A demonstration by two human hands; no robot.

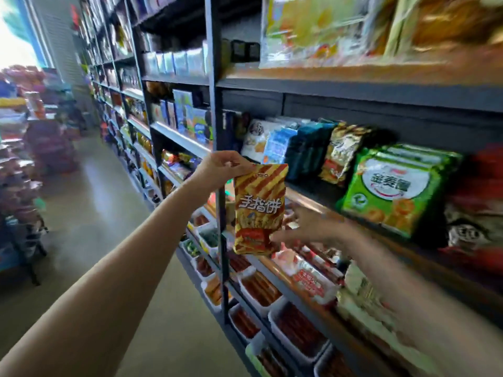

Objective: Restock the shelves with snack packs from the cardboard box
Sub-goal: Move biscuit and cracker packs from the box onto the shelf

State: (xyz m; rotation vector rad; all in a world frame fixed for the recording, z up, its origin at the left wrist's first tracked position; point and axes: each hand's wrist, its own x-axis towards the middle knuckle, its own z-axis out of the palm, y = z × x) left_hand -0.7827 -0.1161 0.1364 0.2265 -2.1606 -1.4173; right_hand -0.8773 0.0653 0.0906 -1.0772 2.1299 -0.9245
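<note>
An orange-and-red striped snack pack hangs upright in front of the shelf post. My left hand pinches its top edge from above. My right hand is blurred, reaching in from the right with fingers spread and touching the pack's lower right edge. Behind the pack the wooden shelf carries rows of standing packs: green packs, dark teal packs and gold packs. The cardboard box is not in view.
A dark metal post stands just left of the pack. Lower shelves hold white trays of sausages. The aisle floor runs away on the left, with a loaded rack across it.
</note>
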